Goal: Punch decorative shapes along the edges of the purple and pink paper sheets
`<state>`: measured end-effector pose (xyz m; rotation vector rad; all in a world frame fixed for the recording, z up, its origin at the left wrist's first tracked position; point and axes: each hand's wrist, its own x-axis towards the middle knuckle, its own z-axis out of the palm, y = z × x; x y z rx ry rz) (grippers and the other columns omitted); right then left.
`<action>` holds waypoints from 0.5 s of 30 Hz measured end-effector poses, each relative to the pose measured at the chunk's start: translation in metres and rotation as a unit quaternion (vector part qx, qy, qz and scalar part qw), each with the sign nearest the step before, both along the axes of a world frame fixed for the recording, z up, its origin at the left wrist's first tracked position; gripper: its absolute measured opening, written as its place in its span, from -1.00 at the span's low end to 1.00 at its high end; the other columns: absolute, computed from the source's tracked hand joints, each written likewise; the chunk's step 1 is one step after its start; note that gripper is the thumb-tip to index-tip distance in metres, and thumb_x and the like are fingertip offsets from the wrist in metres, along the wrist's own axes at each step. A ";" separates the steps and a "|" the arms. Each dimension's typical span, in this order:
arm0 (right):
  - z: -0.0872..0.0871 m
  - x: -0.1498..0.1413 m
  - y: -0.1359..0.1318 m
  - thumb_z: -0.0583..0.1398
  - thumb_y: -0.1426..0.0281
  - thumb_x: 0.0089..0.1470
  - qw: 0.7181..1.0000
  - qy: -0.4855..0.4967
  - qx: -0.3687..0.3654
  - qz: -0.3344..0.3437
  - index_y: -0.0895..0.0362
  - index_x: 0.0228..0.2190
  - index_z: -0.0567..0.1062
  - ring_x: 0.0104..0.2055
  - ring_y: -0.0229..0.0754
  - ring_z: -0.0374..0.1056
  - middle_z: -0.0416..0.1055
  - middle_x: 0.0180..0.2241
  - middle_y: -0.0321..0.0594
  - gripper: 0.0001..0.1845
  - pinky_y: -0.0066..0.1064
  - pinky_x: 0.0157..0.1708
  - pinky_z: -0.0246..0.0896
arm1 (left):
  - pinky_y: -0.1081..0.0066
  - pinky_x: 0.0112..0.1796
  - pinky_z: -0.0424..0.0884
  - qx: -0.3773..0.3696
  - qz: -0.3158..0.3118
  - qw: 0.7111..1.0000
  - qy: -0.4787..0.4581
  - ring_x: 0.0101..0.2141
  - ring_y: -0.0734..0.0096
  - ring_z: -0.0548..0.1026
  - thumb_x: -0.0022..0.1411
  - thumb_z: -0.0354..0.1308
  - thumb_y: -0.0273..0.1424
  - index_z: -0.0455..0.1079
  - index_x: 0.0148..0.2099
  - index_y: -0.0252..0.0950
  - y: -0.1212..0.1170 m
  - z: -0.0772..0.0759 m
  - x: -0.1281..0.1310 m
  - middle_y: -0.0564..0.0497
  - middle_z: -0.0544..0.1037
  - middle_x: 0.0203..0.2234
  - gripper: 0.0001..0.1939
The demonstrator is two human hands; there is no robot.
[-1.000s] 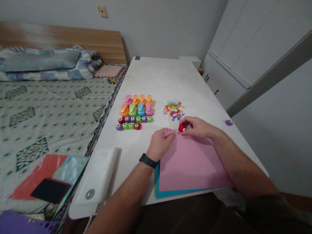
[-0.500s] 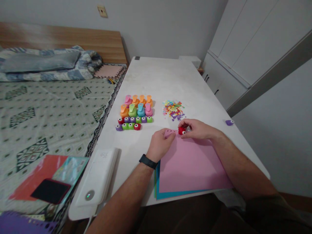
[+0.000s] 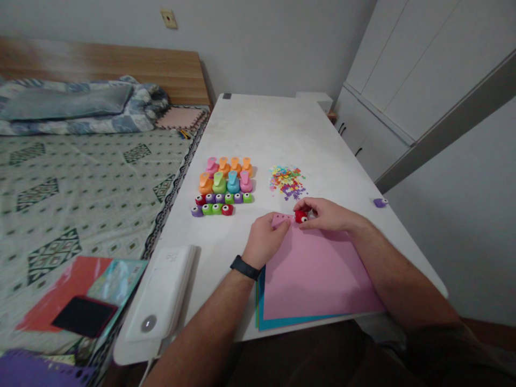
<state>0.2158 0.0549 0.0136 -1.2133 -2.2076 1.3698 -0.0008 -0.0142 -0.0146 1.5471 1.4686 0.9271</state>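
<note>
The red punch (image 3: 299, 216) is set at the far edge of the pink sheet (image 3: 318, 274), just beside the left hand (image 3: 264, 236). It is gripped between the thumb and fingers of the right hand (image 3: 330, 214); whether it is being squeezed cannot be told. The sheet's far left corner is pinched by the left hand, with the thumb laid on top.

A short row of holes (image 3: 283, 217) can be seen along that edge, so the step in hand is judged to be punching — one more hole added to the right of the row. For the next move, the edge should be seated fully in the slot, the corner kept steady and the punch pressed firmly.

A blue sheet (image 3: 290, 323) is partly covered by the pink one. Beyond the hands, a heap of confetti (image 3: 286, 180) is spread on the bench (image 3: 262, 129). To its left, large punches (image 3: 220, 184) and small punches (image 3: 216, 208) are lined up in rows — a purple punch (image 3: 380, 202) is left alone near the right edge.
</note>
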 end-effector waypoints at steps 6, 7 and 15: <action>0.001 0.002 0.000 0.36 0.28 -0.01 1.000 0.010 -0.010 0.025 0.15 -0.06 0.51 -0.31 -0.23 0.31 0.49 -0.26 -0.22 -0.54 -0.38 -0.27 0.20 | 0.41 -0.34 0.35 -0.001 0.001 1.000 -0.004 -0.35 0.30 0.55 0.27 0.16 -0.19 0.56 -0.20 -0.27 0.000 0.002 0.000 -0.02 0.65 -0.36 -0.73; 0.002 0.002 -0.001 0.36 0.28 0.00 0.999 0.011 -0.011 0.029 0.15 -0.07 0.51 -0.31 -0.23 0.31 0.48 -0.26 -0.23 -0.56 -0.38 -0.27 0.19 | 0.41 -0.33 0.36 -0.001 0.002 1.000 -0.005 -0.35 0.30 0.55 0.27 0.16 -0.19 0.56 -0.20 -0.27 0.000 0.002 0.000 -0.01 0.65 -0.36 -0.73; 0.002 0.002 0.000 0.35 0.29 0.02 0.999 0.012 -0.018 0.039 0.15 -0.10 0.51 -0.30 -0.23 0.32 0.48 -0.28 -0.24 -0.60 -0.39 -0.26 0.20 | 0.41 -0.34 0.36 0.000 0.000 1.000 -0.011 -0.34 0.29 0.56 0.27 0.16 -0.17 0.56 -0.19 -0.27 -0.001 -0.001 -0.001 -0.02 0.66 -0.35 -0.71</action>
